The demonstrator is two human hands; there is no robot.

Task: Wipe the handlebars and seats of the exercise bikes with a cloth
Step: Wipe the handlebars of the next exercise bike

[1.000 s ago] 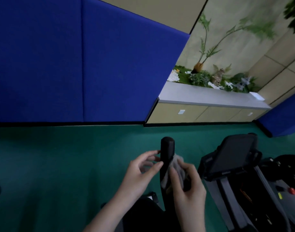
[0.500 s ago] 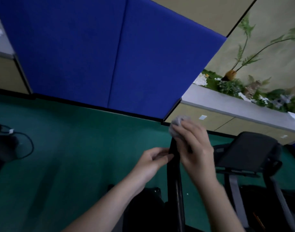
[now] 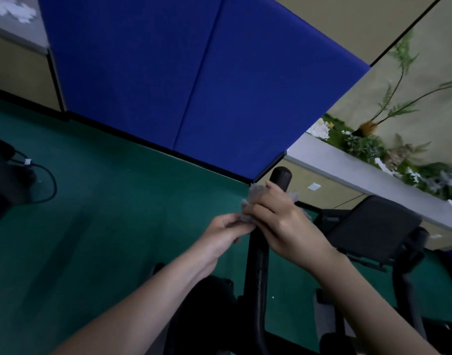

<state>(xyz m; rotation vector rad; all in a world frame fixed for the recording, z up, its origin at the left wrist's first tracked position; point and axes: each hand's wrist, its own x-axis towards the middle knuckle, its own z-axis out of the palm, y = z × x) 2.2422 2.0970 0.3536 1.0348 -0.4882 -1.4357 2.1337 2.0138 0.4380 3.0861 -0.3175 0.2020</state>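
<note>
Handlebar (image 3: 280,176), a black upright post right of the frame's centre, has the grey cloth (image 3: 250,198) wrapped around it just under its cap, the right hand (image 3: 283,221) curled shut over the cloth to rub while the left hand (image 3: 225,230) pinches the cloth's loose edge between nearly closed fingers (image 3: 241,226), seemingly keeping it taut.

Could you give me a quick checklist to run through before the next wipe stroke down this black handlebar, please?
1. Cloth in hand: ok, the right hand holds it bunched against the handlebar.
2. Cloth fully wrapped around the bar: cannot tell, the fingers hide it.
3. Left hand helping: ok, its fingertips pinch the cloth's lower edge.
4. Bar's top cap covered: not ok, it sticks out bare above the cloth.
5. Path down the bar: ok, nothing blocks the stem below the hands.
</note>
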